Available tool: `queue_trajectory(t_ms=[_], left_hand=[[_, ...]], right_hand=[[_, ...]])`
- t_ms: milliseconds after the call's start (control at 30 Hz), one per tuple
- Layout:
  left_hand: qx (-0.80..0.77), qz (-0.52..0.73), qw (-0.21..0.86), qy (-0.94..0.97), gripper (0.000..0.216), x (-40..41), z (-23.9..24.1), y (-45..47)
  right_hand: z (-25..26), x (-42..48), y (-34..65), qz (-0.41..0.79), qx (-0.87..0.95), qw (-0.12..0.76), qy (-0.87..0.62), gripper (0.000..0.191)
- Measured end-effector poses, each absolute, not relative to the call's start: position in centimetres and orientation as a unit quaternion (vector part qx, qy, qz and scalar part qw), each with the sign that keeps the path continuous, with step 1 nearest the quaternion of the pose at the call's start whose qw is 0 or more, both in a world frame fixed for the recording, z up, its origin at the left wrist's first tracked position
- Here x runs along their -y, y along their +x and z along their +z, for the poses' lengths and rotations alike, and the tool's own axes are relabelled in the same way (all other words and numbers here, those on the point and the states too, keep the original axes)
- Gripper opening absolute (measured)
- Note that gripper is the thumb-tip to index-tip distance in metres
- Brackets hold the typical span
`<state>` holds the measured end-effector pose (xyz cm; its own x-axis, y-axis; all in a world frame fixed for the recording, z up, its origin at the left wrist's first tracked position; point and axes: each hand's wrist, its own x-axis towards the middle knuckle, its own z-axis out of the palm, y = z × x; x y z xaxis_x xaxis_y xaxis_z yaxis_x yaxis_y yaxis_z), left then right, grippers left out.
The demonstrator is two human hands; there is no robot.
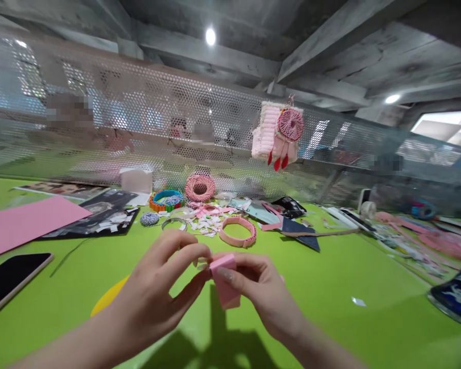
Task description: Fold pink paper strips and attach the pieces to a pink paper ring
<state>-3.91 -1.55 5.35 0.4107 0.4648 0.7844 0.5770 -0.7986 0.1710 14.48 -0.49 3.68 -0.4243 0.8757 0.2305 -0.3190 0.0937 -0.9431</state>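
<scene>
Grip of the right hand [267,292]: thumb and fingers grasping a folded pink piece [228,298], held above the green bench [330,287]. At its upper corner, toward 10 o'clock, are the left hand's [159,282] thumb and fingertips; whether they pinch it I cannot tell. From the pink piece, a pink-banded ring [222,239] lies near at 12 o'clock, with white scraps [205,224] and a pink woven ring [190,192] toward 11. A phone [13,282] lies well apart at 9 o'clock, a small white bit [358,302] at 3. Toward 1 o'clock hangs a pink-and-red dreamcatcher [291,124].
</scene>
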Motion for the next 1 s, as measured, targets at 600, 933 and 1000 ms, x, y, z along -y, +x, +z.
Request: queue_trajectory(t_ms=[600,933,1000], left_hand=[[0.26,-0.416,0.218,-0.844,0.02,1.1,4.0,-4.3],[0.265,-0.438,0.079,-0.855,0.02,0.9,4.4,-4.0],[0.266,-0.449,0.033,-0.853,0.023,1.1,4.7,-3.9]], right_hand=[[3.2,0.5,14.5,0.645,0.54,0.481,-0.249,0.004],[3.4,0.6,14.8,0.623,0.556,0.474,-0.279,0.008],[3.4,0.7,14.8,0.613,0.56,0.474,-0.294,0.011]])
